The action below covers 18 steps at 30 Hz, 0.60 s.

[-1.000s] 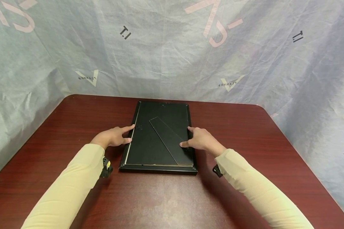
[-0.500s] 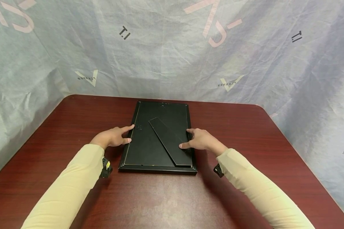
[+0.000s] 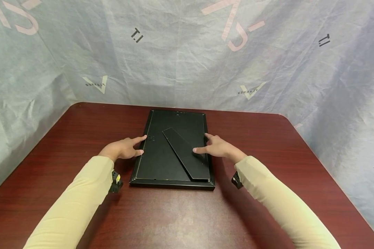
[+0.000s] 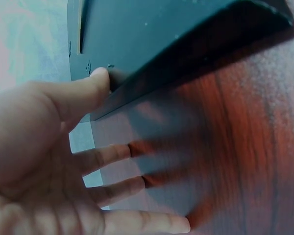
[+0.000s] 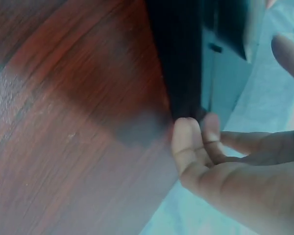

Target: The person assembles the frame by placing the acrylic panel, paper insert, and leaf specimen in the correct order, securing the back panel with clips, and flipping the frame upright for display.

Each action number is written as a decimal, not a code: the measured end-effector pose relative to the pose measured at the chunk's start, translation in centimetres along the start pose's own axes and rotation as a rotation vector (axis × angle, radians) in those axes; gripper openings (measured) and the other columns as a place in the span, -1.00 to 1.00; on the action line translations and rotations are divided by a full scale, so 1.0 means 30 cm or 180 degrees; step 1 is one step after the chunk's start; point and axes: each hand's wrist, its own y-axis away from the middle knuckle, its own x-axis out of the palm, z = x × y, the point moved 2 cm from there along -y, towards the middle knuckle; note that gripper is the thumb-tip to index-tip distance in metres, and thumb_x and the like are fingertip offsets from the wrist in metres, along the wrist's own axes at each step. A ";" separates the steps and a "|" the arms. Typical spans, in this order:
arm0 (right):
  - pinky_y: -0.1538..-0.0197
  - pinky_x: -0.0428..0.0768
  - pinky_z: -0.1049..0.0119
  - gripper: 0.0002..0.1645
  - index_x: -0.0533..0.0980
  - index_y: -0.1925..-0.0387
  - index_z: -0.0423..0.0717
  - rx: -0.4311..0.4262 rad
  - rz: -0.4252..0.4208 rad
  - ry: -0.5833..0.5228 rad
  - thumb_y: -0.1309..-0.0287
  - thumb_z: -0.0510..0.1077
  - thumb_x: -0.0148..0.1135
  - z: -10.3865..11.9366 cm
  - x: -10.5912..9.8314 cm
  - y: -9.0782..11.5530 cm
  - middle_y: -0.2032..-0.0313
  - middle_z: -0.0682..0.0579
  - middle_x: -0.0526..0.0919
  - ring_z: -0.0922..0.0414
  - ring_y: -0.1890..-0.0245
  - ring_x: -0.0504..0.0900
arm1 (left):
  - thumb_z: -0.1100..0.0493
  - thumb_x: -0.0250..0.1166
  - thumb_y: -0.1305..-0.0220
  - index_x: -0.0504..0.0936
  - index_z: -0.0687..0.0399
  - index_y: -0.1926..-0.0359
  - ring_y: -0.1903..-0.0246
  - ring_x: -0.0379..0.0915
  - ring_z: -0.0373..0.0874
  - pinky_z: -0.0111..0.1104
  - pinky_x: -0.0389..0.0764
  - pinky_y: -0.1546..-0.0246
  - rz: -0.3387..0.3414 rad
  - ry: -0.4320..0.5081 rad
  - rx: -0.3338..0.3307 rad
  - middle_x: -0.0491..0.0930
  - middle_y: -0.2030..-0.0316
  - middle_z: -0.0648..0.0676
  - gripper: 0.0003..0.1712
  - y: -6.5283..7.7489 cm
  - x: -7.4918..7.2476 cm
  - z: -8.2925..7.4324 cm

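A black picture frame [image 3: 174, 184] lies face down on the table, its black backing board [image 3: 156, 160] up. An easel leg [image 3: 182, 150] slants across the board, standing slightly off it near the bottom right. My left hand [image 3: 123, 148] touches the frame's left side with thumb and forefinger. In the left wrist view its thumb rests at the frame's edge and the other fingers are stretched over the table. My right hand [image 3: 219, 147] is at the opposite side, its thumb out over the easel leg. Slightly bent fingers [image 5: 186, 134] of this hand touch the frame's outer edge.
The dark red wooden table [image 3: 174, 221] extends on all sides of the frame. Behind it and at both sides hangs a pale printed cloth [image 3: 174, 62]. Each wrist wears a black strap, seen on the left wrist [image 3: 115, 181].
The backing board has sunk into the frame, and the pale gap along its left edge has narrowed. My right hand shifts slightly up the frame's side; my left hand stays put.
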 end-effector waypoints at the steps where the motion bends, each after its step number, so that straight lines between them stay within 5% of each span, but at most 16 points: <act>1: -0.42 0.26 -0.15 0.18 -0.15 -0.61 -0.26 0.0005 -0.0012 -0.0010 -0.33 0.20 0.27 -0.001 0.002 -0.005 -0.46 -0.39 0.13 -0.23 -0.48 0.15 | 0.07 0.09 -0.59 -0.09 0.13 -0.62 -0.47 -0.11 0.48 0.26 0.14 -0.38 0.0008 -0.0001 0.0002 -0.09 -0.48 0.58 -0.20 0.000 0.000 -0.001; 6: -0.38 0.32 -0.09 0.19 -0.13 -0.59 -0.31 0.0020 -0.0136 -0.0004 -0.32 0.21 0.29 -0.003 0.019 -0.019 -0.37 -0.38 0.18 -0.22 -0.39 0.28 | 0.00 0.16 -0.55 -0.09 0.16 -0.62 -0.47 -0.14 0.50 0.26 0.15 -0.37 0.0006 0.0013 0.0030 -0.13 -0.48 0.61 -0.13 0.004 -0.001 -0.009; 18: -0.38 0.30 -0.13 0.21 -0.10 -0.62 -0.16 -0.0016 -0.0105 -0.0581 -0.20 -0.02 0.45 -0.036 0.020 -0.015 -0.40 -0.35 0.17 -0.23 -0.43 0.20 | 0.01 0.31 -0.43 -0.14 0.17 -0.62 -0.48 -0.23 0.50 0.28 0.10 -0.38 0.0063 0.0147 0.0009 -0.18 -0.50 0.59 0.03 0.003 -0.001 -0.005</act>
